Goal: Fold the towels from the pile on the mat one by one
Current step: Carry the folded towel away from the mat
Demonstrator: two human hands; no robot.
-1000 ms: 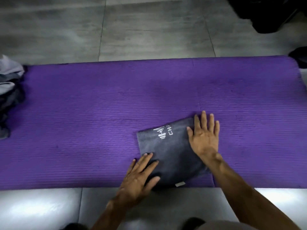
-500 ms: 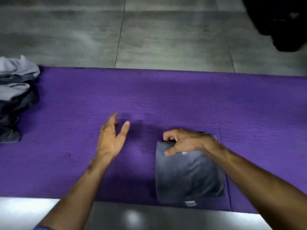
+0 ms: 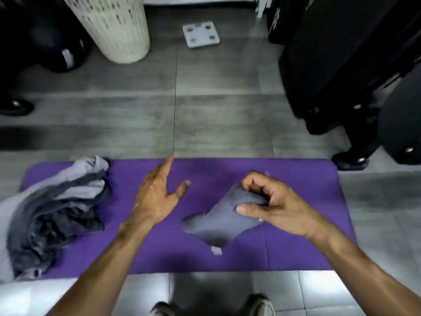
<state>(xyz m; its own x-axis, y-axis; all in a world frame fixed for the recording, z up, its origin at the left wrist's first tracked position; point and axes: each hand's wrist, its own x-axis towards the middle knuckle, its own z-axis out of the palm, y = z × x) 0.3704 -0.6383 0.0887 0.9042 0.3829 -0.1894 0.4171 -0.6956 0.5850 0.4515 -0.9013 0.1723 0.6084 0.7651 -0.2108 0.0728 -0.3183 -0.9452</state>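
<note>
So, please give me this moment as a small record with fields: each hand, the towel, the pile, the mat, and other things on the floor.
left hand: open, fingers spread, above the mat, holding nothing
right hand: grips the folded grey towel at one edge, lifting it off the mat
towel pile: unfolded grey towels, on the left end of the mat
mat: purple, flat on the tiled floor
beyond the mat: laundry basket, white scale, black suitcase

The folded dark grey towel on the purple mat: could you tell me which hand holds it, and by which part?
The right hand pinches the folded dark grey towel at its upper right corner.
</note>
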